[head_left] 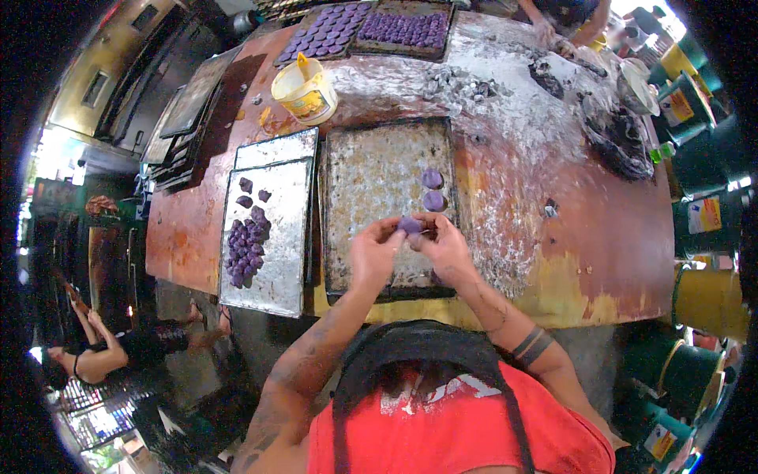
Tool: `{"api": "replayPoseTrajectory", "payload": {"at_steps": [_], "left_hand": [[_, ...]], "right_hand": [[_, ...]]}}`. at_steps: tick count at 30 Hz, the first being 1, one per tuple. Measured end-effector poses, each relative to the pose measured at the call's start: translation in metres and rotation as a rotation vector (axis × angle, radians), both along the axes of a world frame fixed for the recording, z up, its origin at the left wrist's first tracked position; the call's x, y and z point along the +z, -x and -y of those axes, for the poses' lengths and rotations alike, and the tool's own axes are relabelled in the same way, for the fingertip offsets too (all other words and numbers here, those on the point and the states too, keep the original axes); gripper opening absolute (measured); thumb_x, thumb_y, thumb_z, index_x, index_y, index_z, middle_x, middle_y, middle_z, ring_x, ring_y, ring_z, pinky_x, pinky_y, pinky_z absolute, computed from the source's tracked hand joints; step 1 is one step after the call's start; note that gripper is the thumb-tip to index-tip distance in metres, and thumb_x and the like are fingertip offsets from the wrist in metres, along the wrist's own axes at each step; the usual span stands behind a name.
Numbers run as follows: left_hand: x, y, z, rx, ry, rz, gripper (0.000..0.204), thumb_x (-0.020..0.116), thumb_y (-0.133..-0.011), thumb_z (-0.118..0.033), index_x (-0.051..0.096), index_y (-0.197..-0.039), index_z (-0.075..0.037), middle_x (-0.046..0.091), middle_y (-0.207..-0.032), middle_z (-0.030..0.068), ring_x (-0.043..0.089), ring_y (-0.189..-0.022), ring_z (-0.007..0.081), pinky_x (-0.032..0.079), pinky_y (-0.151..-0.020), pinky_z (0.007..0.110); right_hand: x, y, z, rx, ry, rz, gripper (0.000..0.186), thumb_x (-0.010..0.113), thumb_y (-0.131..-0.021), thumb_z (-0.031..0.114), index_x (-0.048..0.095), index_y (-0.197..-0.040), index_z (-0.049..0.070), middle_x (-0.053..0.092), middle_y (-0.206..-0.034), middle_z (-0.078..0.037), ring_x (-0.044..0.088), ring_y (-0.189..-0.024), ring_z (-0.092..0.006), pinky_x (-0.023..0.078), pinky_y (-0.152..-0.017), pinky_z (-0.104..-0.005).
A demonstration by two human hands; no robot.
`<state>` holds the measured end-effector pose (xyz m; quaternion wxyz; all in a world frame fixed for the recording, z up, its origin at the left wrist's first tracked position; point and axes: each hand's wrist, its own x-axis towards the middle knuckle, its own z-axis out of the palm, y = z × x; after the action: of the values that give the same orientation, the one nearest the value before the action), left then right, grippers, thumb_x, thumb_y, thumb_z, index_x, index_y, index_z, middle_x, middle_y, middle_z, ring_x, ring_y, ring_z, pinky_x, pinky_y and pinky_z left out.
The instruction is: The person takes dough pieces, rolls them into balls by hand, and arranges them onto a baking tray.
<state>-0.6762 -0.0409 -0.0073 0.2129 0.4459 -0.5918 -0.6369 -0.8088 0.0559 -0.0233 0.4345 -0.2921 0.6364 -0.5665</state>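
Hands meet over the near end of the floured tray (pixel 371 170); the left hand (pixel 373 254) and right hand (pixel 444 246) both pinch one purple dough piece (pixel 410 225) between curled fingers. Two shaped purple rounds (pixel 433 189) lie by that tray's right edge; a heap of purple lumps (pixel 246 241) sits on the left tray (pixel 276 268).

Red sleeveless top with white chest print, black apron straps, bare tattooed forearms, dark band, possibly tattooed, near right elbow
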Motion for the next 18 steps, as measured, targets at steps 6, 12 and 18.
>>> {"api": "replayPoseTrajectory", "payload": {"at_steps": [6,12,18], "left_hand": [[-0.021,0.02,0.0,-0.079,-0.026,-0.006,0.077,0.067,-0.093,-0.002,0.024,-0.157,-0.002,0.044,-0.154,0.0228,0.05,-0.138,0.0315,0.044,-0.11,0.041],[-0.013,-0.03,-0.005,0.08,-0.093,0.134,0.067,0.065,-0.094,-0.001,0.032,-0.153,-0.003,0.054,-0.143,0.0181,0.059,-0.123,0.0266,0.046,-0.105,0.038],[-0.028,-0.069,-0.009,-0.002,-0.082,0.188,0.039,0.067,-0.094,-0.005,0.057,-0.132,0.001,0.067,-0.119,0.0117,0.064,-0.107,0.0181,0.05,-0.096,0.033]], "right_hand": [[-0.043,0.12,0.087,-0.03,-0.157,-0.54,0.021,0.063,-0.091,0.015,0.07,-0.105,0.001,0.073,-0.1,-0.016,0.069,-0.093,-0.0259,0.054,-0.084,-0.0394],[-0.051,0.154,0.126,0.187,-0.393,-1.069,0.035,0.063,-0.09,0.02,0.069,-0.121,0.004,0.049,-0.151,-0.019,0.048,-0.135,-0.0384,0.045,-0.107,-0.0478],[-0.04,0.133,0.128,0.542,-0.306,-1.208,0.052,0.061,-0.089,0.022,0.059,-0.136,-0.001,0.052,-0.15,-0.019,0.048,-0.138,-0.0376,0.034,-0.119,-0.0457]]}}
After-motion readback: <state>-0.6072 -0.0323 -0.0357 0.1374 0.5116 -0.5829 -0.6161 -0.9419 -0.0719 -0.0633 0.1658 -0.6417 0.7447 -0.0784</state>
